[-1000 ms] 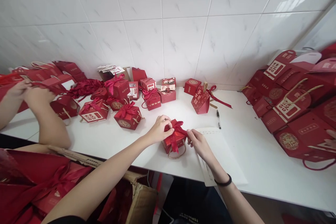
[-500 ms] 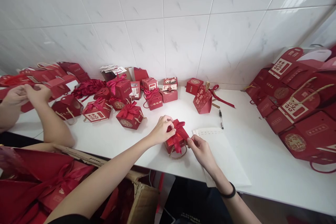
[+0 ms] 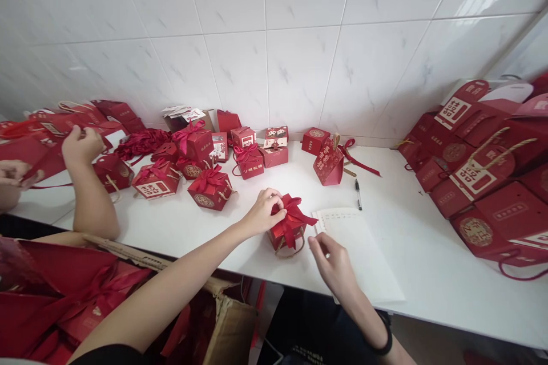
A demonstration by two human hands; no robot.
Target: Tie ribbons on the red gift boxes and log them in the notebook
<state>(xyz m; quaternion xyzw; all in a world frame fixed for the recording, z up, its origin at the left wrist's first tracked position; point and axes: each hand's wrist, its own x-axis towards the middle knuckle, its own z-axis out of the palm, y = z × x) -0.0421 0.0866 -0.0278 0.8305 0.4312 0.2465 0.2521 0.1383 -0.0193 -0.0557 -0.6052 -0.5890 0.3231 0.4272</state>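
A small red gift box (image 3: 278, 238) with a rope handle stands near the front edge of the white table (image 3: 428, 251). On its top is a red ribbon bow (image 3: 293, 218). My left hand (image 3: 266, 211) pinches a loop of the bow from the left side. To the right of the box, my right hand (image 3: 334, 259) is off the ribbon, with a gap between thumb and forefinger and nothing between them. One ribbon tail points toward it.
Finished-looking red boxes (image 3: 210, 187) stand to the left and behind. White paper (image 3: 363, 256) and a pen (image 3: 358, 194) lie right. Boxes are piled far right (image 3: 492, 205). An open carton (image 3: 233, 325) is below left. Another person's hand (image 3: 83, 148) works at far left.
My right hand has let go of the ribbon tail and moved slightly down and right. My left hand stays on the bow. The other person's hands have moved apart, with a ribbon between them.
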